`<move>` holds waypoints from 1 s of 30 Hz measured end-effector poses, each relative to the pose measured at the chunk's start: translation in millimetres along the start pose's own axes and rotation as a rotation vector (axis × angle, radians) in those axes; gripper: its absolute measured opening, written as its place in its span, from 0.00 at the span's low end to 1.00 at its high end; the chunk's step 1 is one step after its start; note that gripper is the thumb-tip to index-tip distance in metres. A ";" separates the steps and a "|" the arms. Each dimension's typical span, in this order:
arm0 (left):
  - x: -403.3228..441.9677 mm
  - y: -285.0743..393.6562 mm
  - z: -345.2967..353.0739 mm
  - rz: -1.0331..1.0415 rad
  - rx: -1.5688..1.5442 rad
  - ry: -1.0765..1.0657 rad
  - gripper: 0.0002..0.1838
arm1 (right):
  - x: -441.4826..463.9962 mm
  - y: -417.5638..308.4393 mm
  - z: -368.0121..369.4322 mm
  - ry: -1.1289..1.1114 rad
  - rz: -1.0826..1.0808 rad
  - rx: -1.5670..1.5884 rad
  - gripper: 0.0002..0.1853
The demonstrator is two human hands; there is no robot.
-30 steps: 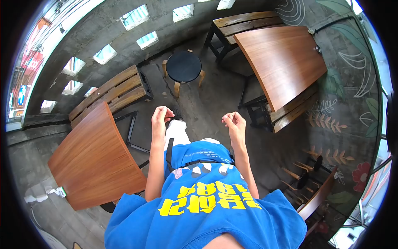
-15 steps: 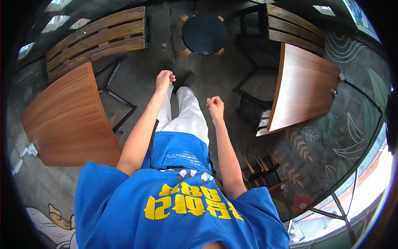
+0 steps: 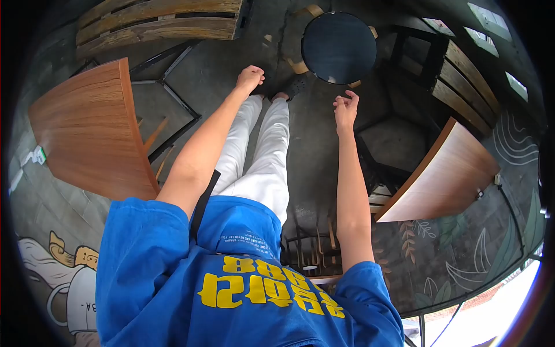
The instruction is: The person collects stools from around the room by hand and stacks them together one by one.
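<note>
My left hand is held out in front of me above my legs, its fingers curled in, with nothing seen in it. To the right, my right hand reaches forward with loosely bent fingers apart, holding nothing. In the view it sits just below a round black table, without visible contact. I wear a blue T-shirt with yellow lettering and white trousers. A dark shoe shows on one foot.
A wooden-topped table stands at left, another wooden table at right. Slatted wooden benches are beyond them, with black metal legs near the floor. A painted wall curves along the right.
The round table now appears larger and further right, and the side tables have shifted in view. My right arm stretches further forward, and its fingers have loosened. My left hand stays curled.
</note>
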State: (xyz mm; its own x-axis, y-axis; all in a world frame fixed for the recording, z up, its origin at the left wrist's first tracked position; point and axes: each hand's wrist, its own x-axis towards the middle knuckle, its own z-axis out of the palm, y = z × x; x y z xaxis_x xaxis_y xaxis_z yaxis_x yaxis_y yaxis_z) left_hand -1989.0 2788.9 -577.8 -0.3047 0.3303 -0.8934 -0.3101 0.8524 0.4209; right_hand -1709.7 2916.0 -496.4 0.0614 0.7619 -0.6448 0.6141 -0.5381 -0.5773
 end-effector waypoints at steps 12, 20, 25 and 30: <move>75.1 136.0 117.1 0.119 0.473 0.056 0.54 | 162.9 -11.5 -14.5 0.215 0.072 0.029 0.34; 88.8 142.8 179.8 -0.028 0.460 0.066 0.75 | 214.2 -5.2 10.0 0.106 0.346 0.061 0.62; 94.5 144.7 185.7 -0.063 0.478 0.129 0.76 | 213.3 -14.8 9.3 0.098 0.442 -0.003 0.68; 92.9 158.5 194.9 -0.164 0.515 0.183 0.75 | 222.3 -20.5 3.0 0.007 0.478 -0.075 0.70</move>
State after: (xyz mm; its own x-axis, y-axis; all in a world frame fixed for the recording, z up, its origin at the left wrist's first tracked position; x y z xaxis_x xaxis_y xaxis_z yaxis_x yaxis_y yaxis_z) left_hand -1891.0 3033.7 -624.8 -0.4546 0.1409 -0.8795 0.0991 0.9893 0.1073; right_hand -1711.1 3095.3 -629.4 0.3560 0.4380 -0.8255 0.5710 -0.8012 -0.1788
